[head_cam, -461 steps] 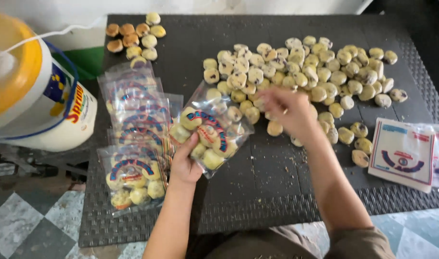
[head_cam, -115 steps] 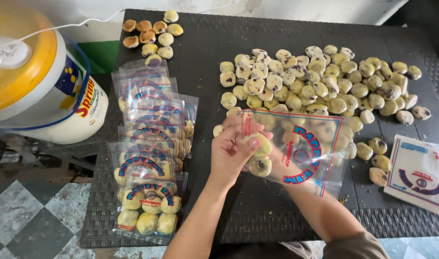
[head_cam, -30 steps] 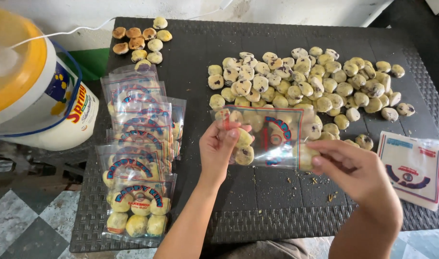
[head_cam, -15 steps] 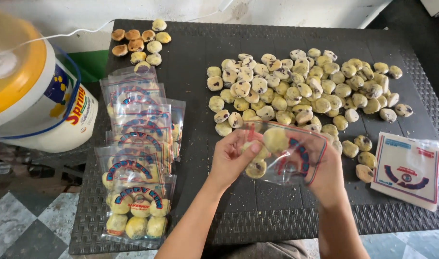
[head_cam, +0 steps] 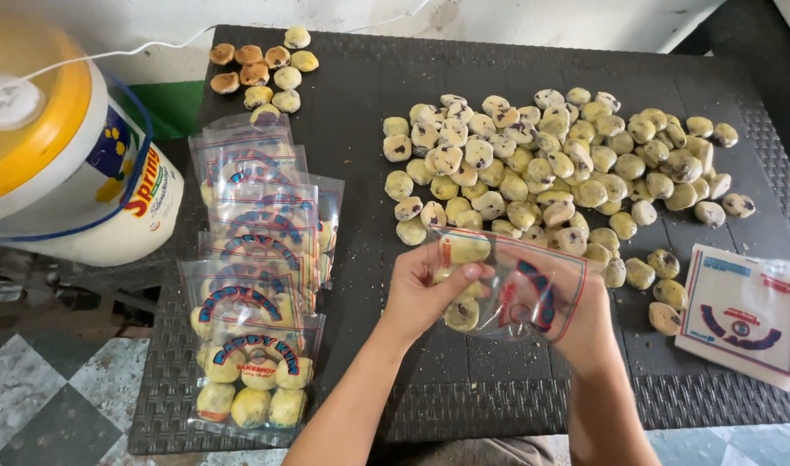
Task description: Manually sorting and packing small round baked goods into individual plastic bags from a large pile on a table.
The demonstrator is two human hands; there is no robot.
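Holding a clear printed bag (head_cam: 520, 289) of cookies, our left hand (head_cam: 425, 293) pinched it; our right hand (head_cam: 576, 315), half hidden behind, gripped it above the dark woven mat (head_cam: 498, 397).

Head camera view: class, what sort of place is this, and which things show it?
Probably a small home bakery's packing spot: loose cookies piled on a dark plastic table, filled printed bags stacked alongside, and both hands holding a clear bag being filled.

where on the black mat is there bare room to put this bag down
Bare black woven mat runs between the row of filled clear bags and the pile of pale round cookies, and along the near edge under both hands. The mat's right side is crowded: loose cookies and the stack of empty printed bags.
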